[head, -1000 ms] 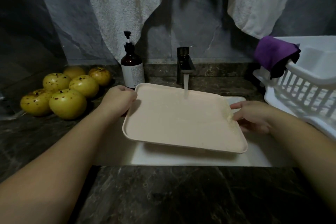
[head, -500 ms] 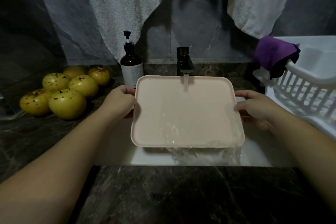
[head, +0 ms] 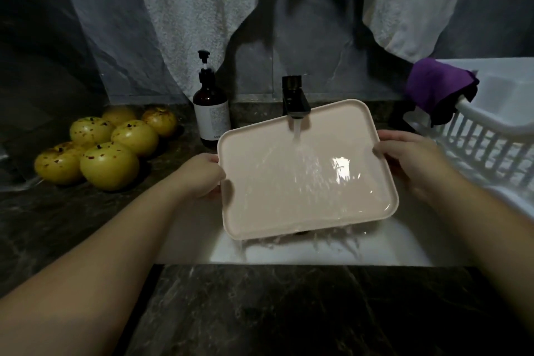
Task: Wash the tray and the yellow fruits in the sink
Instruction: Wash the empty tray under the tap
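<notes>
1. Head view, far left: I see the yellow fruits (head: 107,144) heaped on the dark counter (head: 52,220), six that I can count, speckled with dark flecks and touching one another, well apart from the sink.
2. Just right of them a brown pump bottle (head: 210,107) stands upright at the back of the counter, beside the tray's left corner.
3. My left hand (head: 199,176) grips the left rim of the tray (head: 274,182), fingers curled round the edge.
4. I hold the pink tray over the white sink (head: 404,248), tilted with its near edge lower. Water from the black tap (head: 294,101) strikes its far half, sheets across it and spills off the near edge.
5. My right hand (head: 410,156) clamps the right rim, thumb on top.
6. Far right, a white dish rack (head: 491,136) carries a purple cloth (head: 436,87) over its rim.
</notes>
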